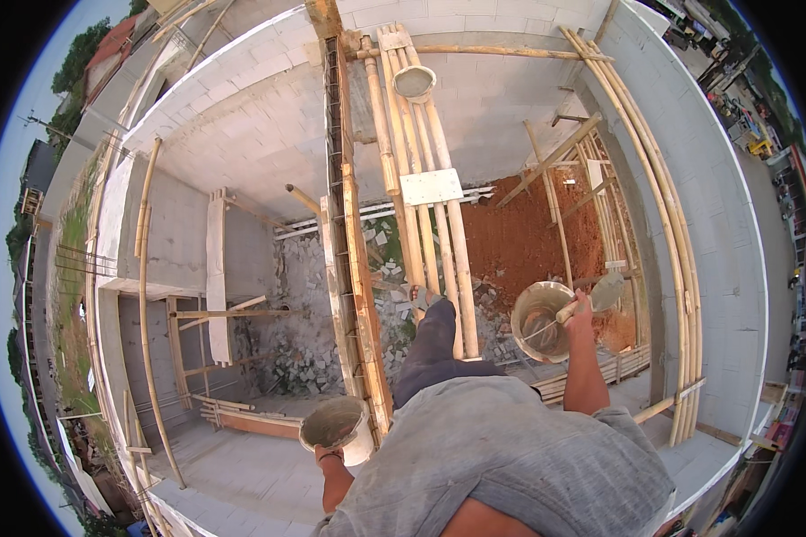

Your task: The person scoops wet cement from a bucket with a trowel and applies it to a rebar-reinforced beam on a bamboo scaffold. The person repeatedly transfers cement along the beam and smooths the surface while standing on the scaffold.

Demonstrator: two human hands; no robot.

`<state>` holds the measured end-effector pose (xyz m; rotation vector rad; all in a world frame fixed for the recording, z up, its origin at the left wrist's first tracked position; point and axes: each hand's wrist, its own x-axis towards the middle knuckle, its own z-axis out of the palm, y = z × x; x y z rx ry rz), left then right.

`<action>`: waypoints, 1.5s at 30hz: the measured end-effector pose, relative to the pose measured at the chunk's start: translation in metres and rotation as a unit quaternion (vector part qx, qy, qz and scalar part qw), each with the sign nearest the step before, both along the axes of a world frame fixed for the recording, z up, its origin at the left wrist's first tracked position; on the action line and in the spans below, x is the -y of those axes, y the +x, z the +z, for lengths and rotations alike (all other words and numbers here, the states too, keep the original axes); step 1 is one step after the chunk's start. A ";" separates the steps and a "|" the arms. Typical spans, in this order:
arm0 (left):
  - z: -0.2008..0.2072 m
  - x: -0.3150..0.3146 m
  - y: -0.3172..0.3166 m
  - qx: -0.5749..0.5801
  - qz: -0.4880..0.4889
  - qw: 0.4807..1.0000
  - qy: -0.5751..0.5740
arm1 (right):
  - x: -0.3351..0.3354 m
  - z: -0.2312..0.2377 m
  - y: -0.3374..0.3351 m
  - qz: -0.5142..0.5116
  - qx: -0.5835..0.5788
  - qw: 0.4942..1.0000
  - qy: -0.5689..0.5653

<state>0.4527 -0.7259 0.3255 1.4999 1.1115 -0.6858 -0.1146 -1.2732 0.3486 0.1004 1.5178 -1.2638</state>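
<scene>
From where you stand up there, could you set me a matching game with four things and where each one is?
Things:
1. trowel
2. bucket in the left hand
3. pale flat board
4. red earth

Places:
A. lying across the bamboo poles
B. on the ground far below
C. held by the right hand
D. low, beside the formwork beam

Pairs: 1-C, 2-D, 3-A, 4-B

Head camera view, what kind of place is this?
Most likely a building site, seen from high up: unfinished grey block walls, bamboo pole scaffolding, and bare red earth below. The right hand holds a trowel over a bucket.
</scene>
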 end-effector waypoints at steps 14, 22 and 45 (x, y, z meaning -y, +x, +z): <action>0.007 0.331 0.103 0.022 -0.013 0.999 0.027 | 0.168 -0.007 0.064 -0.074 -0.041 0.996 0.014; 0.025 0.530 0.178 0.140 -0.058 0.988 0.037 | 0.303 -0.008 0.112 -0.071 -0.060 0.996 0.002; 0.093 0.902 0.325 0.042 -0.050 0.991 0.114 | 0.800 0.046 0.280 -0.029 0.013 0.997 -0.070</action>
